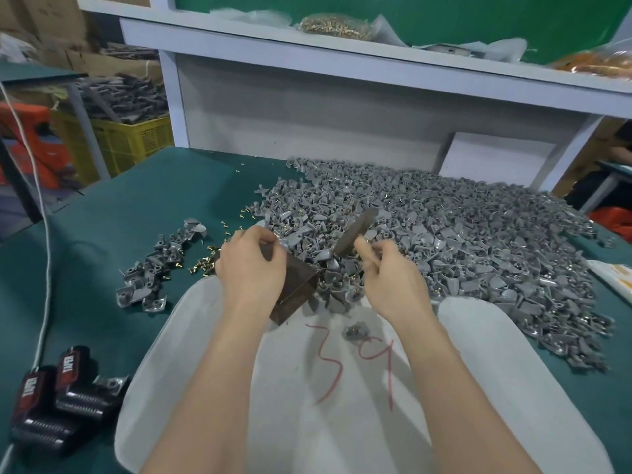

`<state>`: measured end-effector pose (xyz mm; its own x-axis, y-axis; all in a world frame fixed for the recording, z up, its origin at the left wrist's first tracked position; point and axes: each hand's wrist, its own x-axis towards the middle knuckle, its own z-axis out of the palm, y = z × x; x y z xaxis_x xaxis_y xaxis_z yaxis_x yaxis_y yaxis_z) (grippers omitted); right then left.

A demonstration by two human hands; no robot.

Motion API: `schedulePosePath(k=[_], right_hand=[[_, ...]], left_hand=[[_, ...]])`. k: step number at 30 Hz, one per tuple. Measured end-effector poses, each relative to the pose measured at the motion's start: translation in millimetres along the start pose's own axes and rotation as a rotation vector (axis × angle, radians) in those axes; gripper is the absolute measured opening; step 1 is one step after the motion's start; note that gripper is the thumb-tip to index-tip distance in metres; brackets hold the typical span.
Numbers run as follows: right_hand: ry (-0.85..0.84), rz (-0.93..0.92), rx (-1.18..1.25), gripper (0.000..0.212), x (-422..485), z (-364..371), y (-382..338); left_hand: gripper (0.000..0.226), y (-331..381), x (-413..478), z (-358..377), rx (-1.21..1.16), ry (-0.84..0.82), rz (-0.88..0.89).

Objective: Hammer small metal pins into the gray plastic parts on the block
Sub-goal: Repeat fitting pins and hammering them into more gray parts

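Starting at the fingertips: our left hand has its fingers curled in, thumb and tips bunched together and pinching a gray part right at the top corner of the block. The block is a dark brownish metal chunk, tilted, sitting at the far edge of the white cloth with the palm pressed against its left side. Our right hand is curled too, thumb and forefinger clamped round the lower end of a flat dark metal bar, which sticks up and away over the heap, apart from the block. Can't tell if there's a pin tucked in those fingers as well, too small. Just past both hands is the big heap of gray parts, spreading right across the green table. Left of the block there's a scatter of little brass pins, and further left a smaller bunch of gray pieces. One lone part with a pin lies on the cloth between our wrists, beside some red scribble. Down in the near left corner are black spring gadgets, with a white cord running past them. A yellow crate sits off the table's far left, and a bag of brass bits is up on the shelf.
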<state>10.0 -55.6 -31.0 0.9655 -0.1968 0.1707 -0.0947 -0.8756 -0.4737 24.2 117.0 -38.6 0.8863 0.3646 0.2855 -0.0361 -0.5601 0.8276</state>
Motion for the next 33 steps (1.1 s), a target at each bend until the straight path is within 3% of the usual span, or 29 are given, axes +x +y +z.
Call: schedulePosePath(k=[5, 10, 14, 20, 27, 33], right_hand=[[0.043, 0.1, 0.106, 0.035, 9.2, -2.5, 13.3], [-0.029, -0.055, 0.249, 0.018, 13.1, -10.0, -12.4], [-0.115, -0.171, 0.23, 0.025, 19.5, 4.1, -58.7], [-0.169, -0.169, 0.125, 0.024, 32.5, 35.9, -84.9], [-0.067, 0.084, -0.113, 0.024, 42.4, 24.2, -20.0], [-0.004, 0.139, -0.168, 0.03, 43.6, 24.6, -8.4]], left_hand=[[0.011, 0.4, 1.8, -3.0, -0.135, 0.084, -0.052], [0.019, -0.3, 7.9, -12.7, -0.363, 0.238, -0.198], [0.03, -13.3, 17.9, -30.9, -0.258, 0.377, -0.345], [0.043, -38.5, 19.2, -35.9, 0.258, 0.184, -0.334], [0.033, -46.5, 20.9, -36.7, 0.412, -0.009, -0.464], [0.04, -50.0, 20.6, -34.7, 0.5, -0.047, -0.392]])
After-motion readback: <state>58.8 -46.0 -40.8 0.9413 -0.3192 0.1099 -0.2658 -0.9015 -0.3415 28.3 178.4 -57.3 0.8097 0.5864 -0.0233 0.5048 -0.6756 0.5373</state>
